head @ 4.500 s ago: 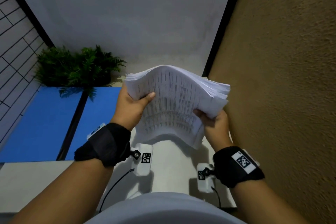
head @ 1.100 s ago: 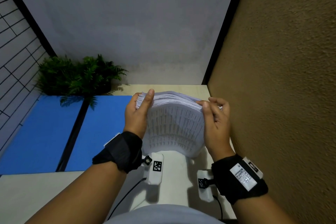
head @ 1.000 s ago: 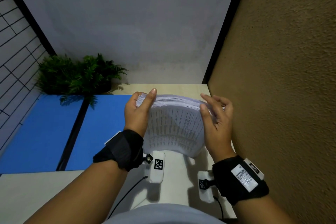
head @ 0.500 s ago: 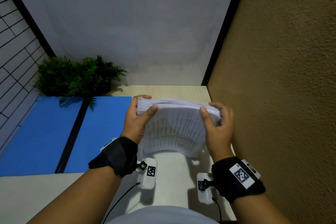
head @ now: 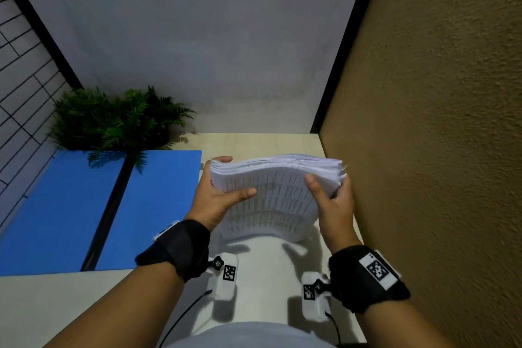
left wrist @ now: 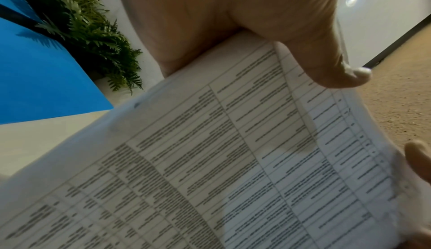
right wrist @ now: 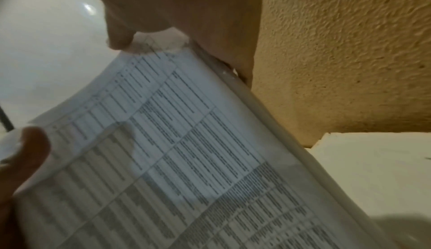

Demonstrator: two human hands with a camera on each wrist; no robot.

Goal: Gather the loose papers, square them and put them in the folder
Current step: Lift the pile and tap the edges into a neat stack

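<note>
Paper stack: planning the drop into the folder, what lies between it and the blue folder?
Only the left hand gripping the paper stack; blue folder lies beside it, head view.

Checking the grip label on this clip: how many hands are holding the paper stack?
2. The left hand grips the paper stack at its left edge, and the right hand grips its right edge, thumbs on the printed face. The stack's bottom edge stands on the table.

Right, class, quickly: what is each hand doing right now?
Left hand: grips the paper stack's left edge.
Right hand: grips the stack's right edge.
</note>
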